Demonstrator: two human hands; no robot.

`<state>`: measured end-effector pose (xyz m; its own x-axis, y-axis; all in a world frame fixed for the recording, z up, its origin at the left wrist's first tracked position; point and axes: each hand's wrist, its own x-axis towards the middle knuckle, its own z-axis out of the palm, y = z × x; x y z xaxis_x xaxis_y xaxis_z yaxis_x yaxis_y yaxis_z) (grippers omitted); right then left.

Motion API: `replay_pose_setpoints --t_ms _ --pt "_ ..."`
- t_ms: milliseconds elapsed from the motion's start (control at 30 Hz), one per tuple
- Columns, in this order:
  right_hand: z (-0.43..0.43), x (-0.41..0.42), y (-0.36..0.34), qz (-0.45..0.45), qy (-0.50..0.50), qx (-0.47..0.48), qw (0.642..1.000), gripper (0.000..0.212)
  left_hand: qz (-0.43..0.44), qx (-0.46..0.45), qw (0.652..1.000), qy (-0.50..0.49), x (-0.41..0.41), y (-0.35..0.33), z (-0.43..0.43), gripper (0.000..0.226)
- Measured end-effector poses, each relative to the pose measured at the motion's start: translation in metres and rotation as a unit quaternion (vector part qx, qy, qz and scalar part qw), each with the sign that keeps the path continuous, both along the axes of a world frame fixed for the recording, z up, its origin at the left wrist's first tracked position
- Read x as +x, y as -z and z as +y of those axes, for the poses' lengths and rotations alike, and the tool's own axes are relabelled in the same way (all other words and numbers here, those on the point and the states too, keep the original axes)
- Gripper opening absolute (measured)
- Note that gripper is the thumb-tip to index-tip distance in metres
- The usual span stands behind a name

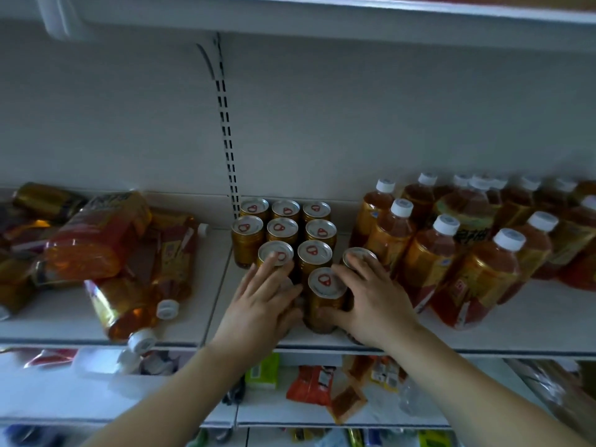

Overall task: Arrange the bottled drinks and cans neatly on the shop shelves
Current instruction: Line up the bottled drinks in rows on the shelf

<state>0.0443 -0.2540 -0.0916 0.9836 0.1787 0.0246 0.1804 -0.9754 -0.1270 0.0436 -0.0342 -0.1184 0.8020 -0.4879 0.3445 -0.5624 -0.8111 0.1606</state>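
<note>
Several gold cans with red pull tabs stand in rows on the white shelf, just right of the upright. A front can stands between my hands. My left hand lies against its left side, fingertips reaching the lid of the can behind. My right hand curls round the front can's right side, its fingers over another can. To the right, amber tea bottles with white caps stand upright.
Left of the upright, more amber bottles lie tumbled in a heap, one hanging over the shelf edge. A lower shelf holds packets and snack bags. Another shelf overhangs above.
</note>
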Motion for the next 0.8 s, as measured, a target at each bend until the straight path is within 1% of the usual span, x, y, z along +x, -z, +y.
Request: replay_pose_setpoints --t_ms 33,100,133,200,267,300,333,433,533,567,600,633,700,733,767,800 --pt "0.000 0.000 0.000 -0.002 -0.001 0.004 1.000 0.088 -0.004 -0.028 0.999 0.019 -0.002 0.003 0.008 0.041" --pt "0.000 -0.001 0.000 0.001 0.001 0.008 1.000 0.088 -0.027 -0.056 0.998 0.028 -0.012 0.007 0.023 0.041" --pt "0.000 -0.001 0.000 0.002 0.001 0.012 1.000 0.088 -0.043 -0.061 0.997 0.017 -0.015 0.009 0.033 0.043" --pt "0.001 -0.002 0.000 0.006 -0.007 0.019 1.000 0.090 -0.034 -0.071 0.996 -0.039 -0.013 0.006 0.050 0.042" --pt "0.003 -0.005 -0.002 0.011 -0.018 0.019 1.000 0.097 0.031 -0.088 0.990 -0.108 0.001 -0.001 0.052 0.053" --pt "0.006 -0.006 -0.002 0.013 -0.024 0.020 0.999 0.101 0.064 -0.089 0.987 -0.115 0.011 -0.004 0.049 0.058" --pt "0.009 -0.008 -0.003 0.014 -0.029 0.019 0.999 0.101 0.077 -0.076 0.988 -0.109 0.022 -0.006 0.045 0.060" --pt "0.020 -0.015 -0.004 0.007 -0.044 0.000 0.999 0.095 0.074 -0.045 0.993 -0.080 0.055 -0.010 0.041 0.056" --pt "0.034 -0.024 -0.006 0.005 -0.076 -0.004 0.997 0.096 0.113 0.008 0.990 -0.084 0.068 -0.016 0.047 0.052" --pt "0.041 -0.025 -0.005 0.004 -0.087 0.007 0.996 0.098 0.119 -0.005 0.989 -0.089 0.066 -0.018 0.048 0.051" --pt "0.050 -0.024 -0.004 -0.005 -0.101 0.020 0.995 0.101 0.111 -0.054 0.988 -0.089 0.059 -0.022 0.047 0.050" --pt "0.060 -0.021 -0.001 -0.023 -0.118 0.031 0.992 0.102 0.093 -0.131 0.983 -0.093 0.048 -0.025 0.045 0.050" --pt "0.081 -0.014 -0.001 -0.047 -0.157 0.051 0.985 0.096 0.072 -0.285 0.950 -0.111 0.019 -0.025 0.043 0.061" --pt "0.088 -0.011 -0.006 -0.040 -0.177 0.069 0.981 0.093 0.083 -0.326 0.934 -0.119 0.004 -0.022 0.043 0.067" --pt "0.089 -0.005 -0.009 -0.025 -0.186 0.100 0.977 0.089 0.103 -0.342 0.926 -0.125 -0.009 -0.017 0.042 0.071" --pt "0.085 -0.001 -0.015 -0.024 -0.180 0.144 0.973 0.085 0.117 -0.324 0.930 -0.128 -0.020 -0.014 0.041 0.073"
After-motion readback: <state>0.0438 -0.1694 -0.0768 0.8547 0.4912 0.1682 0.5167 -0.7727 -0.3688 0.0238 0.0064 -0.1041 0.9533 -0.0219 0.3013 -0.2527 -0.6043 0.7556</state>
